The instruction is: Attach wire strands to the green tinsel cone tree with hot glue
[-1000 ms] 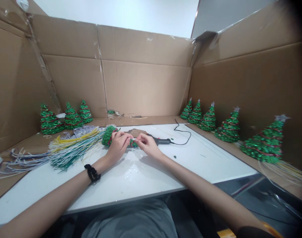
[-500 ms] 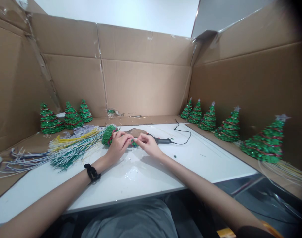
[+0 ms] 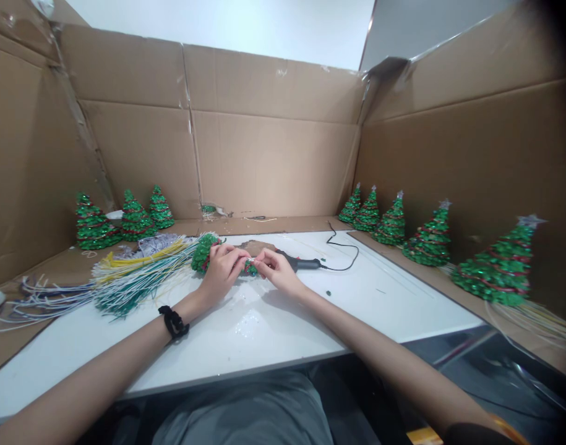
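Note:
A small green Christmas tree (image 3: pixel 201 253) with red trim lies on its side over the white tabletop, its base to the left and its tip to the right. My left hand (image 3: pixel 221 272) is closed around its middle, fingers bent over the top. At the tip, the thumb and fingers of my right hand (image 3: pixel 277 272) are pinched together, nearly meeting the left fingertips. A tiny whitish bit shows between the two hands, too small to name. Just behind my right hand lies a black-handled corded tool (image 3: pixel 308 264), its front end hidden.
Bundles of white, yellow and green strands (image 3: pixel 138 272) lie at left. Several finished trees (image 3: pixel 496 262) with star tops line the right side; 3 without stars (image 3: pixel 137 216) stand back left. A black cord (image 3: pixel 357 250) curls behind. Cardboard walls (image 3: pixel 273 161) enclose the table (image 3: pixel 301 334).
Hardly anything differs. My fingertips have shifted very slightly at the tree's tip; both hands keep their places and the tree stays in my left hand.

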The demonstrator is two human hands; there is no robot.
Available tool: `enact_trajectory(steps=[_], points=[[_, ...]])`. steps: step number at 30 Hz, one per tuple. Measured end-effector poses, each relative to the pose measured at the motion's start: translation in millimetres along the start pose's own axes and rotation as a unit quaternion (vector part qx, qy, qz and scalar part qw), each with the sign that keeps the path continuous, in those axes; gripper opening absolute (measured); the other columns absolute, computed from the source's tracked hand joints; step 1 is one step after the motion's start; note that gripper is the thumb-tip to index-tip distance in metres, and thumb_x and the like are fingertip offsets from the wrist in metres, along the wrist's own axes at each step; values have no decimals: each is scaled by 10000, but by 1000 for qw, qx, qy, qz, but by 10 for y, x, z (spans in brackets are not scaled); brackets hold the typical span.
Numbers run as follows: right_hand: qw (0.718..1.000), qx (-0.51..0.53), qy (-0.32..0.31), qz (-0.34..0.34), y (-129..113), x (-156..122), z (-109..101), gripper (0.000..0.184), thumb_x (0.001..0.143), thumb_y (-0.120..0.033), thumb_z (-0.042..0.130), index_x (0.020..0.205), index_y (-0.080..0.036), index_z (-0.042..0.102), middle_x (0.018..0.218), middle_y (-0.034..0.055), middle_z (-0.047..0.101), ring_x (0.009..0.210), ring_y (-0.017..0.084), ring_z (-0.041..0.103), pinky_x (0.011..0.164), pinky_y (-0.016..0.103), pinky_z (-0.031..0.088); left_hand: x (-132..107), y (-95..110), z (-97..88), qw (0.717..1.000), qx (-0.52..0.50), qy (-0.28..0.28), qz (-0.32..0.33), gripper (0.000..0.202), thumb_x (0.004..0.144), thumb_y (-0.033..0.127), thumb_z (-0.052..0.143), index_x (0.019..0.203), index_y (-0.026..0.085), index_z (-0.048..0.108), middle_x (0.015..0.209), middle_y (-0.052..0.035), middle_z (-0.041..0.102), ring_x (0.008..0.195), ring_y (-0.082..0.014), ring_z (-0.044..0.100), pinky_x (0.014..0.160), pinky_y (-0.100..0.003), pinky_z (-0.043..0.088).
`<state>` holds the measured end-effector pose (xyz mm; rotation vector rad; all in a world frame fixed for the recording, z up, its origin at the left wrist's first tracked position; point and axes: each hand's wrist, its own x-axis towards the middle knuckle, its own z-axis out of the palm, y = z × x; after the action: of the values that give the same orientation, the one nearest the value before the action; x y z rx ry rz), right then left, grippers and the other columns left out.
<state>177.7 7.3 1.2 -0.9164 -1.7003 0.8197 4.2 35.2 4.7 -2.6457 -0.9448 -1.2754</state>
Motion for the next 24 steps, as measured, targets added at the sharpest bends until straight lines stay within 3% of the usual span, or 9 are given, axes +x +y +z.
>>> enact_trajectory(steps=[9,24], points=[[997,-67,26,19,15,-3,-27,261,786,-410,545,675,-186,468,584,-40,462,539,100,390,524,218,295,-14,-10,3,1000,2,-13,0,254,932,296,356,903,226,599,905,-21,665,911,-210,495,921,-421,259],[995,-94,35,5,20,-10,-40,291,788,-432,534,648,-192,447,585,-38,463,548,103,387,543,219,314,-24,-22,9,1000,9,-22,0,260,932,287,356,907,228,607,888,-33,641,906,-218,483,894,-403,287]])
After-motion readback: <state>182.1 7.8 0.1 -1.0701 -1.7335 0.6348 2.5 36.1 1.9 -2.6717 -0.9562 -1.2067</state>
